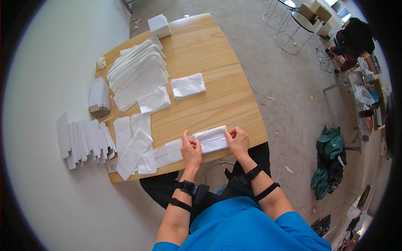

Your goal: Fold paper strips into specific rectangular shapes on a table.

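Note:
At the near edge of the table, a folded white sheet bundle (211, 139), thin and soft like tissue or cloth, lies between my hands. My right hand (238, 141) pinches its right end between thumb and fingers. At its left end is my left hand (191, 151), fingers curled, index finger raised and thumb against the bundle's edge. Left of that hand, flat white sheets (167, 154) lie along the table edge, partly under it. Crossing them is a loose folded white strip (135, 154). Farther off sits a neat folded white stack (188, 85).
A fanned pile of white sheets (138, 71) covers the table's far left. White card stacks stand at the back (159, 26) and left edge (99, 95); more white cards (86, 140) lean by the wall. Right: stools (303, 21), dark green plastic bags (328, 161), a seated person (356, 39).

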`<action>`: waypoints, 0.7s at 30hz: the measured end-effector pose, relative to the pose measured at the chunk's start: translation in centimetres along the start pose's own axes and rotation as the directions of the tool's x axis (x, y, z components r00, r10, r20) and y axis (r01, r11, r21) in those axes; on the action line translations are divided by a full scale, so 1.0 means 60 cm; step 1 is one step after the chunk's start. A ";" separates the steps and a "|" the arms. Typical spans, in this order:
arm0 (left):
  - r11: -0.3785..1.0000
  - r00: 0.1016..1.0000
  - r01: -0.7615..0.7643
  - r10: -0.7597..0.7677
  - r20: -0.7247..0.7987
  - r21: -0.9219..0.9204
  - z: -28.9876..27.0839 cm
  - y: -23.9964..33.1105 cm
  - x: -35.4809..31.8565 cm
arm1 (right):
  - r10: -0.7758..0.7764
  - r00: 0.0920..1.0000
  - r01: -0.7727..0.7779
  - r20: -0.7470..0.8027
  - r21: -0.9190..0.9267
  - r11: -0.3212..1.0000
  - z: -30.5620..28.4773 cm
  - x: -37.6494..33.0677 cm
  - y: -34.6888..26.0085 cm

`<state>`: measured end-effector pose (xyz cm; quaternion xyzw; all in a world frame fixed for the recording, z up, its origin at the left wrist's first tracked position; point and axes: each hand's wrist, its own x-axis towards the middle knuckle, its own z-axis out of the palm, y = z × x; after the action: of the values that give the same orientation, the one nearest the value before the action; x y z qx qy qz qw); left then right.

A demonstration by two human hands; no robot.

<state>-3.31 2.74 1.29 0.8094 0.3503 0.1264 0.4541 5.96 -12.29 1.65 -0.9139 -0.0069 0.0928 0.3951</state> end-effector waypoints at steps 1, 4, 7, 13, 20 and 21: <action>1.000 1.000 -0.003 0.003 0.006 -0.004 0.000 -0.002 0.001 | 0.011 1.000 -0.011 0.012 0.007 1.000 -0.001 0.002 0.001; 1.000 1.000 -0.015 0.015 0.021 0.005 0.001 -0.008 0.003 | 0.003 1.000 -0.003 0.011 0.009 1.000 0.004 0.005 0.012; 1.000 0.999 -0.018 0.017 0.036 0.005 -0.002 -0.007 0.005 | -0.021 1.000 0.021 -0.007 0.008 1.000 0.008 0.006 0.019; 0.999 0.999 -0.025 0.024 0.049 0.019 -0.002 -0.006 0.007 | -0.030 0.999 0.030 -0.029 -0.008 1.000 0.009 0.006 0.021; 0.998 0.999 -0.026 0.024 0.040 0.053 0.002 -0.001 0.004 | -0.035 0.997 0.031 -0.062 -0.069 0.997 0.014 0.004 0.010; 0.990 0.996 -0.085 0.083 0.021 0.110 0.002 -0.006 0.004 | -0.038 0.997 0.034 -0.061 -0.066 0.997 0.013 0.003 0.007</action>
<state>-3.24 2.93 0.90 0.8483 0.3187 0.1191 0.4058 6.00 -12.03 0.78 -0.9284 -0.0140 0.0569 0.3670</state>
